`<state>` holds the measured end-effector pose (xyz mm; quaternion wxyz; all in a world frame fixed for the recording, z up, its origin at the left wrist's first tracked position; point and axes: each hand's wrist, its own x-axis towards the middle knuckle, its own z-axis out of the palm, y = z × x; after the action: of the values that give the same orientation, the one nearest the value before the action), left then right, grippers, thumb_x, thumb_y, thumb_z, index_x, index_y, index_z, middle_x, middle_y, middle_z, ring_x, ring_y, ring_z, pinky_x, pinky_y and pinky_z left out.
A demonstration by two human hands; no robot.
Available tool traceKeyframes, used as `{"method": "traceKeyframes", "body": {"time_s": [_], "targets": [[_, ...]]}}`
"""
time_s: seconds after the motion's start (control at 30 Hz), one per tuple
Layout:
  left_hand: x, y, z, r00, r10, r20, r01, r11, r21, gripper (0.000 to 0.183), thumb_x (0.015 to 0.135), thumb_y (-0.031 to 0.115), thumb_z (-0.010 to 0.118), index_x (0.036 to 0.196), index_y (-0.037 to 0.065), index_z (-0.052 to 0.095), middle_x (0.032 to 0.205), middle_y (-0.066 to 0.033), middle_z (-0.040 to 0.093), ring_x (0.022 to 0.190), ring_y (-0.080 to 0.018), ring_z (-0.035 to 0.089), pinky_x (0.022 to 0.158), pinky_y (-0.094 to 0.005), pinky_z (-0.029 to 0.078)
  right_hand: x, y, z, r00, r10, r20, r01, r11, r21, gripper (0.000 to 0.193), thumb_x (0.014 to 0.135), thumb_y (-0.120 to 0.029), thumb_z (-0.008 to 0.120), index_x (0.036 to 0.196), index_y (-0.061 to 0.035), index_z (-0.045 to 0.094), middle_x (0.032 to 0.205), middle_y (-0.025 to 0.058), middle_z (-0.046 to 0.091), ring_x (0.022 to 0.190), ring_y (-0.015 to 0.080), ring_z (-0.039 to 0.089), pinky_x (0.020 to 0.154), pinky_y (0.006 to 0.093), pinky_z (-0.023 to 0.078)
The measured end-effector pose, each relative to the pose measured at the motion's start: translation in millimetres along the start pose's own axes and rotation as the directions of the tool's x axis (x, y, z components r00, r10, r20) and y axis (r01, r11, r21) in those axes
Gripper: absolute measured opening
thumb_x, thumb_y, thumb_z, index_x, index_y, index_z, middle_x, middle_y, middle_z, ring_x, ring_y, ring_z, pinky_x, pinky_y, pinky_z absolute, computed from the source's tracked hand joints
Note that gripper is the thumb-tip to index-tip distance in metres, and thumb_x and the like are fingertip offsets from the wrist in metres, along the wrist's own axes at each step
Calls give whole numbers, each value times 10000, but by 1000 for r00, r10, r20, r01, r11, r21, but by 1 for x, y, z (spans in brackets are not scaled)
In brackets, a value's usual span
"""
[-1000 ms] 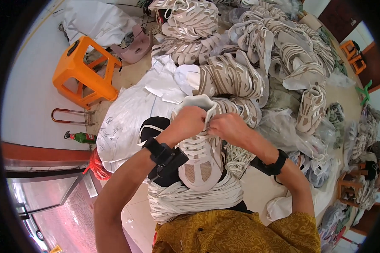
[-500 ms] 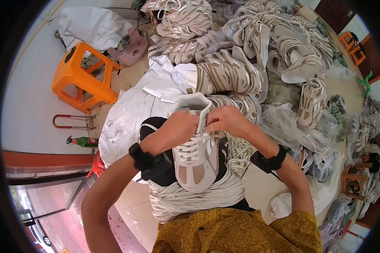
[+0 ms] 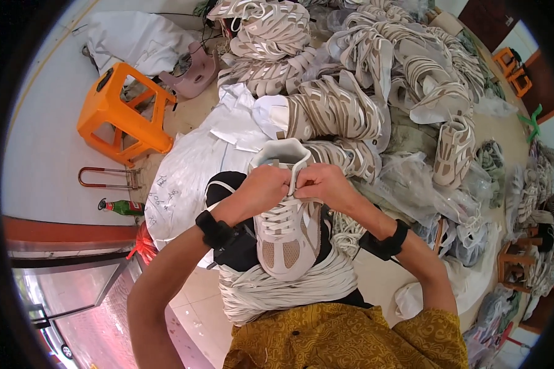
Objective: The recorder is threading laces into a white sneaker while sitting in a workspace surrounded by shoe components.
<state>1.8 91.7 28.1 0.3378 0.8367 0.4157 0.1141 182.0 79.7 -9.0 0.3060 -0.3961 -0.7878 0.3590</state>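
Observation:
A white and tan sneaker upper (image 3: 286,246) rests across my lap, toe toward me and collar away. White shoelace (image 3: 278,221) crosses its front in several rows. My left hand (image 3: 266,189) is closed in a pinch on the upper's lacing edge, just below the collar. Pressed close to it on the right, my right hand (image 3: 322,183) pinches at the same edge, where the lace runs; its fingertips hide most of the lace end. Under the toe lies a thick bundle of white laces (image 3: 286,292) across my thighs.
Strung stacks of similar uppers (image 3: 338,111) lie beyond my knees and to the right. A white sack (image 3: 184,178) stands at the left, near an orange stool (image 3: 126,114) and a green bottle (image 3: 124,206). Clear plastic bags (image 3: 418,190) lie at the right.
My right hand has moved slightly left and down, bringing its fingertips against my left hand at the lacing edge. The sneaker upper has hardly shifted.

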Motion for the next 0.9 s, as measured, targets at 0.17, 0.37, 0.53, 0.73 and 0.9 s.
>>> {"method": "traceKeyframes", "body": {"time_s": [0.17, 0.37, 0.53, 0.73, 0.9], "targets": [[-27, 19, -55, 851, -446, 278, 521, 781, -344, 131, 795, 140, 514, 764, 24, 565, 548, -39, 506, 425, -140, 478, 411, -240, 360, -6, 23, -7, 935, 315, 164, -346, 704, 619, 35, 684, -31, 629, 681, -24, 595, 659, -19, 555, 642, 49, 495, 570, 199, 386], [-99, 80, -97, 956, -258, -140, -29, 392, -919, 128, 798, 138, 528, 789, 12, 508, 569, -9, 449, 340, -67, 347, 329, -195, 316, -8, 11, -20, 896, 402, 189, -415, 604, 680, 90, 679, -40, 633, 758, -12, 600, 718, -2, 574, 659, 70, 513, 617, 186, 391], [-73, 107, -84, 896, -441, 39, 181, 284, -942, 132, 828, 132, 514, 843, 1, 517, 615, -22, 486, 375, -75, 426, 353, -201, 362, 3, -78, -23, 946, -239, -221, 278, 946, 166, 111, 677, -85, 649, 767, -35, 609, 682, 21, 563, 603, 129, 522, 562, 227, 404], [-67, 91, -88, 927, -194, -320, -173, 534, -827, 141, 839, 120, 490, 912, 0, 506, 768, -91, 550, 557, -122, 535, 439, -218, 437, 15, -111, -7, 888, -415, -199, 433, 900, 56, 142, 657, -165, 672, 708, -46, 613, 663, 51, 549, 563, 210, 522, 500, 282, 405], [-91, 26, -105, 775, -427, -466, -555, -104, -826, 157, 848, 73, 471, 918, -56, 528, 1052, -167, 516, 887, -226, 553, 816, -281, 467, -29, -83, -58, 962, -19, -272, 168, 827, 537, 107, 656, -84, 621, 680, 19, 621, 707, 97, 588, 556, 169, 539, 470, 260, 402]]}}
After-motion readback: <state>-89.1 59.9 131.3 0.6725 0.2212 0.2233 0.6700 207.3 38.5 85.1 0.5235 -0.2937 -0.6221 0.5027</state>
